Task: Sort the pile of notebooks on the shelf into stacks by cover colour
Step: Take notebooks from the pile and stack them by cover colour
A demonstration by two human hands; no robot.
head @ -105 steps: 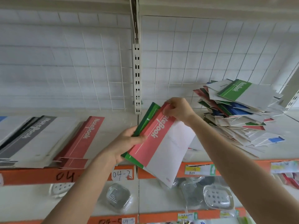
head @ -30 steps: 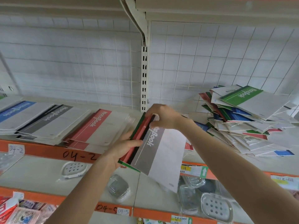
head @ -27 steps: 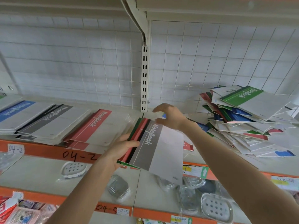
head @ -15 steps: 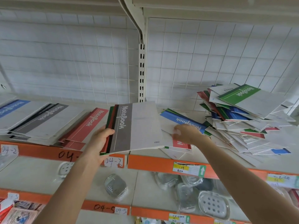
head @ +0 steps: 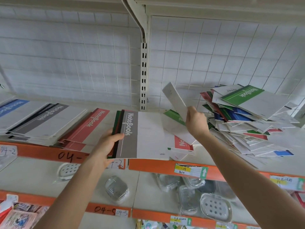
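Left hand (head: 108, 146) clasps grey-topped bundle (head: 145, 134); right hand (head: 196, 121) pinches tilted notebook (head: 174, 96); jumbled pile (head: 247, 123) beside it, sorted stacks (head: 49, 121) left.

Cream metal shelf with orange front edge (head: 153, 165), carrying, left to right: blue-covered notebook stack (head: 11, 109), grey-covered notebook stack (head: 47, 119), red-covered notebook stack (head: 89, 128), loose red-covered notebook (head: 181, 143), jumbled mixed-colour notebook pile (head: 247, 123).

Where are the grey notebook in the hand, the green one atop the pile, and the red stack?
grey notebook (head: 130, 142), head view, on its grey band.
green notebook (head: 242, 95), head view, on its green band.
red stack (head: 89, 124), head view, on its top red band.
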